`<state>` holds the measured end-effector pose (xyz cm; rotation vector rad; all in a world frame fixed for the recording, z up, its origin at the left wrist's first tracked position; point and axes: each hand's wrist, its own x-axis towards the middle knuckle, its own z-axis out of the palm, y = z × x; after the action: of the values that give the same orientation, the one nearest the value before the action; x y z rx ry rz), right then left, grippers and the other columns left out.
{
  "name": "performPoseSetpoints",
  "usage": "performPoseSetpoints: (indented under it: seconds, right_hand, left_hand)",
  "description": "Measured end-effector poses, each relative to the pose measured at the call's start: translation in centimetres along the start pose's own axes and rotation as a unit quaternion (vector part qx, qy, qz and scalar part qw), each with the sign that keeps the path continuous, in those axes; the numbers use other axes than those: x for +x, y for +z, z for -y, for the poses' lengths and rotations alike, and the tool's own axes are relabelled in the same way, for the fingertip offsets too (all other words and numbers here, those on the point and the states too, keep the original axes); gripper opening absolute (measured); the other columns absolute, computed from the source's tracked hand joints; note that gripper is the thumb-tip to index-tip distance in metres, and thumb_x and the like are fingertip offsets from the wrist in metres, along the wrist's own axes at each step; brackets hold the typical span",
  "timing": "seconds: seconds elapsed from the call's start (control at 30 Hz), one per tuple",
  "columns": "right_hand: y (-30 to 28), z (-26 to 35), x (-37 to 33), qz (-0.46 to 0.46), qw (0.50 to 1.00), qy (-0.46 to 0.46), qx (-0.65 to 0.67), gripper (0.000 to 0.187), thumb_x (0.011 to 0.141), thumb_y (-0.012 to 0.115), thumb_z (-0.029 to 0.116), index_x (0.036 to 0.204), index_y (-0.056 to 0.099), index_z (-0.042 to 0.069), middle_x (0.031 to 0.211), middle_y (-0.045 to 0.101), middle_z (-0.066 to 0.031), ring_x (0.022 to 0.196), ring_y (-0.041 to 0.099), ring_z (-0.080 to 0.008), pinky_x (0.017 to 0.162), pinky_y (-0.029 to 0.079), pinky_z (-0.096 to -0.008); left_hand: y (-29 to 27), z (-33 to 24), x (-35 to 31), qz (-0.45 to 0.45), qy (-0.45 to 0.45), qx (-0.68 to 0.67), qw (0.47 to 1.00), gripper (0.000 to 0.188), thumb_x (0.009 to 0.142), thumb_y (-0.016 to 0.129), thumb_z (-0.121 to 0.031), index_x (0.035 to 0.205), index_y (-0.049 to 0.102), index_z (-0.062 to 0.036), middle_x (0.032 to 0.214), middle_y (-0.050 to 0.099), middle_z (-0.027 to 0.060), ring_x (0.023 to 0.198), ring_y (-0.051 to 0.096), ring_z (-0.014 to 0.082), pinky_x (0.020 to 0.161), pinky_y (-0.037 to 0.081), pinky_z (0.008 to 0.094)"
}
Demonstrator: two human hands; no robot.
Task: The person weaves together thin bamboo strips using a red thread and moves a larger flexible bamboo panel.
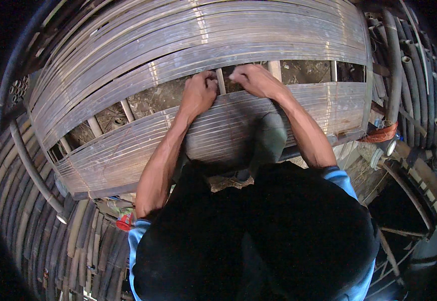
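In front of me is a slatted bamboo panel (128, 155), its thin strips laid side by side on a frame. A long open gap parts the near strips from the far strips (258, 42). My left hand (200, 93) is at this gap, fingers curled in, just left of a pale crossbar (221, 81). To the right of that bar, my right hand (256, 80) has its fingers drawn together, their tips slightly blurred. Whatever either hand pinches is too small or hidden to make out. A thicker pale crossbar (275, 70) lies just beyond the right hand.
Bamboo poles are stacked at the left (27, 185) and upright poles (413, 85) at the right. An orange wrapping (380, 133) is by the panel's right corner. A red object (124, 221) lies below its near left edge. Bare ground shows through the gap.
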<state>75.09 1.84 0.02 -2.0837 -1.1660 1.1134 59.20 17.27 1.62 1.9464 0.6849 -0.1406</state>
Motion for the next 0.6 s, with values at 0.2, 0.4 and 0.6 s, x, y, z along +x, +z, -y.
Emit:
performPoseSetpoints:
  seconds: [0.2,0.4,0.6]
  right_hand:
    - [-3.6,3.5,-5.5,-0.096,0.994,-0.007,-0.045,0.021,0.098,0.059,0.019,0.096,0.066,-0.001,0.084,0.063,-0.0207,0.077,0.06,-0.0396,0.073,0.049,-0.0431]
    - [-3.5,7.1,-4.1,-0.052,0.992,-0.107,0.052,0.019,0.096,0.066,0.018,0.094,0.069,-0.001,0.08,0.063,-0.0103,0.071,0.058,-0.0196,0.067,0.048,-0.0346]
    - [-3.3,3.3,-1.3,0.007,0.998,0.022,0.066,0.027,0.098,0.066,0.029,0.098,0.071,0.002,0.08,0.064,-0.0018,0.076,0.053,-0.0106,0.07,0.047,-0.0305]
  left_hand:
    - [0.2,-0.2,-2.3,-0.024,-0.037,-0.343,0.938,0.04,0.089,0.054,0.002,0.128,0.057,0.0004,0.087,0.075,0.0195,0.078,0.072,0.0204,0.075,0.056,0.0342]
    - [3.3,0.5,-4.2,-0.069,0.114,-0.252,0.959,0.064,0.088,0.067,0.001,0.145,0.038,-0.0016,0.096,0.076,0.015,0.082,0.074,0.0267,0.075,0.057,0.035]
    - [-0.2,-3.1,-8.2,-0.116,0.065,-0.057,0.989,0.039,0.091,0.068,-0.007,0.128,0.058,-0.0014,0.103,0.075,0.0149,0.097,0.073,0.0327,0.082,0.056,0.0398]
